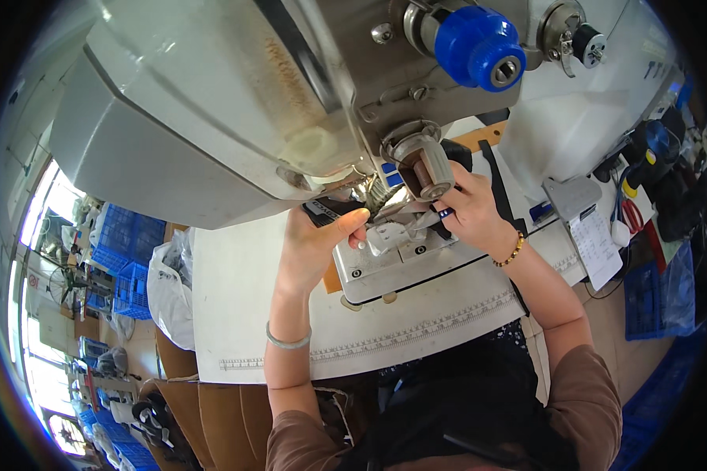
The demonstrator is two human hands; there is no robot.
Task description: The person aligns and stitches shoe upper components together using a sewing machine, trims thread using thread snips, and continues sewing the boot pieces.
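Left hand [310, 245] holds a black piece [344, 207], apparently steadying it beneath the sewing machine [236, 102] ahead; right hand [477, 213], bent, sits opposite, its hold unclear.

To your left, bright windows [45, 385] glare beyond stacked blue plastic crates [137, 243] and a pale floor [140, 357], while your white worktop [239, 306] spreads before you and another blue crate [642, 302] stands at your right.

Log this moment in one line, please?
left hand: at black piece | right hand: near metal plate | both: at sewing machine
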